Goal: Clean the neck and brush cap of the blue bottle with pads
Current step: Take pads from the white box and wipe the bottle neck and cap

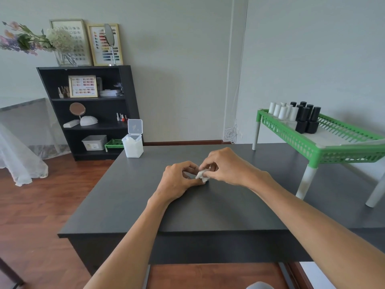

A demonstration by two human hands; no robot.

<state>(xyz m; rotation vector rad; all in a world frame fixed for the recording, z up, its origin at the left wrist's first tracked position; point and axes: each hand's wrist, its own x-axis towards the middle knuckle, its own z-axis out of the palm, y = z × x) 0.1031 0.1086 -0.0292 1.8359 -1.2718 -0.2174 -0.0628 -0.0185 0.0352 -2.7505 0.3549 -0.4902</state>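
R hand (224,167) pinches white pad (202,175); L hand (179,180) curled, contents hidden; no readable labels

green rack (325,152) of bottles (295,116), black shelf (127,84), flowers (31,39)

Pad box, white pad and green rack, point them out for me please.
pad box (133,148), head view, on the front wall of the clear box.
white pad (202,175), head view, on the crumpled middle, between both hands.
green rack (291,140), head view, on its perforated front rail.
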